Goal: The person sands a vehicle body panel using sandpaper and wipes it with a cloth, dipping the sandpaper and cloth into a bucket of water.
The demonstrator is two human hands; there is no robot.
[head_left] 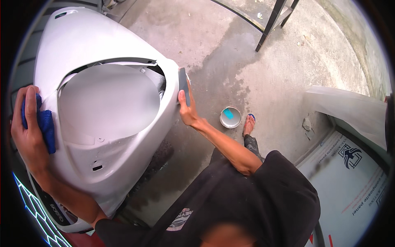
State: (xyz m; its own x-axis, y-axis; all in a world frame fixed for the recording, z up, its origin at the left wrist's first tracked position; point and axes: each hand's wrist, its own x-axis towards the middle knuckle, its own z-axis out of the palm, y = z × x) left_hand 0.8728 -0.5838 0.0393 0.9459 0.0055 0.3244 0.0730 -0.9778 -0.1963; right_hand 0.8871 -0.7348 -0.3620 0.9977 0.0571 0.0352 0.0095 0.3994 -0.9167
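- While the right hand (pixel 188 112) holds the grey block (pixel 183 84) at the right edge of the white shell (pixel 103 39), its face should follow the curve flatly.
- Fingers of the left hand (pixel 28 123) are bent around the blue cloth (pixel 47 127), at the shell's left edge; they should press lightly.
- Even, gentle strokes seem safest.

Body shell (pixel 103 41), white; cloth (pixel 48 125), deep blue; flat block (pixel 184 84), dark grey; bucket (pixel 235 121), whitish; piece inside (pixel 228 113), turquoise; shirt (pixel 259 197), black with pale print; trousers (pixel 252 144), dark, mottled; floor (pixel 197 33), grey, shows darker patches; lower-left lattice (pixel 36 210), pale hexagons
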